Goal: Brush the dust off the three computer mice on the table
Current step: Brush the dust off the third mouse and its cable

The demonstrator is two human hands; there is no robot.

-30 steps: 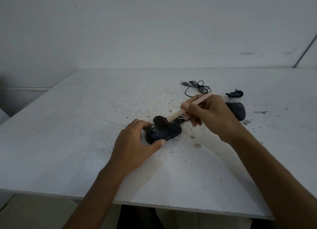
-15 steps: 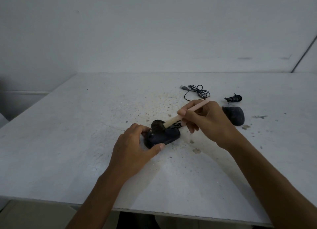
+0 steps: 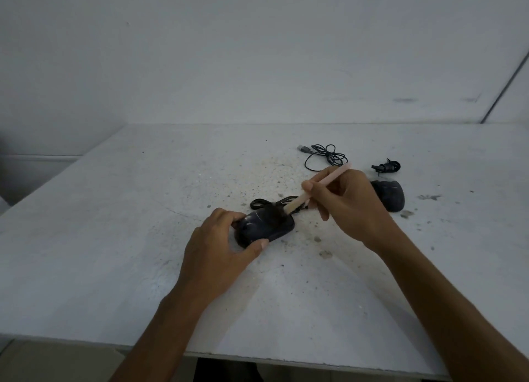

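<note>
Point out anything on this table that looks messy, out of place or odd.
Brown grit and dried smudges speckle the white tabletop around the dark computer mouse being brushed. A thin black cable lies loosely tangled behind the hands. Only two mice show; a third may be hidden.

left hand (image 3: 217, 247) steadying dark mouse (image 3: 264, 228), right hand (image 3: 350, 207) holding brush (image 3: 317, 188) — bristles on mouse

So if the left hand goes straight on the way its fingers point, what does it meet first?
The left hand already grips the dark mouse. Straight on, it would likely meet the brush in the right hand; depth is unclear.
</note>
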